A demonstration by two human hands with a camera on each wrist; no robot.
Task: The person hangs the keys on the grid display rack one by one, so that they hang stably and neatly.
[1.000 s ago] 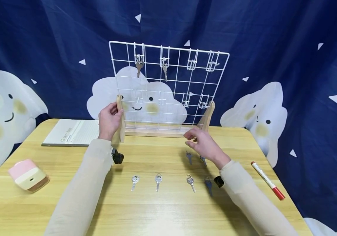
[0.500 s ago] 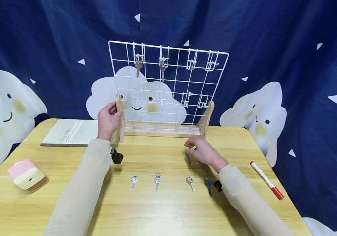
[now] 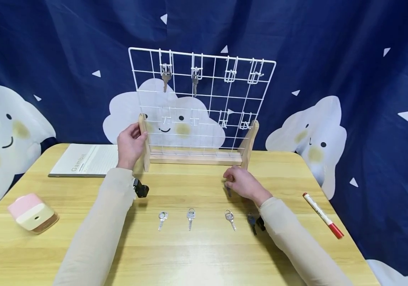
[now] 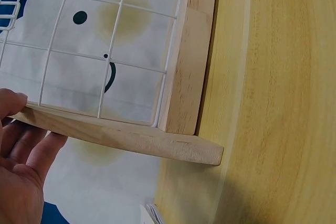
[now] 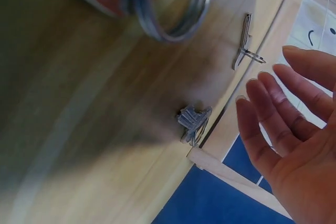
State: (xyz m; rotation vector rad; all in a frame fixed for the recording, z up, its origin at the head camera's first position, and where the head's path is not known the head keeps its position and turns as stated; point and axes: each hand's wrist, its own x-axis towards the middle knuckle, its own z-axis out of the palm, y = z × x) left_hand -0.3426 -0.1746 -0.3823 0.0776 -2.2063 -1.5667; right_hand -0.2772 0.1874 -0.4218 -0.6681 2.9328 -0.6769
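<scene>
A white wire grid rack (image 3: 209, 95) stands in a wooden base at the back of the table. My left hand (image 3: 130, 146) grips the rack's left wooden upright (image 4: 121, 135) between thumb and fingers. My right hand (image 5: 294, 124) holds nothing, its fingers loosely bent, over the table in front of the rack's right side. A key with a ring (image 5: 243, 45) lies below its fingertips, partly covered in the head view. Another key (image 5: 193, 124) lies nearby. Two keys, a left one (image 3: 166, 76) and a right one (image 3: 195, 81), hang from hooks on the top row.
Nearer the front lie several keys, among them a silver one (image 3: 191, 218) and a dark one (image 3: 252, 223). A notebook (image 3: 84, 161) is at the back left, with a pink and cream box (image 3: 33, 213) before it. A red-capped marker (image 3: 322, 215) lies on the right.
My right hand has lowered slightly and come closer to the key under its fingers. The second hanging key has swung to a straighter hang. My left hand stays on the upright.
</scene>
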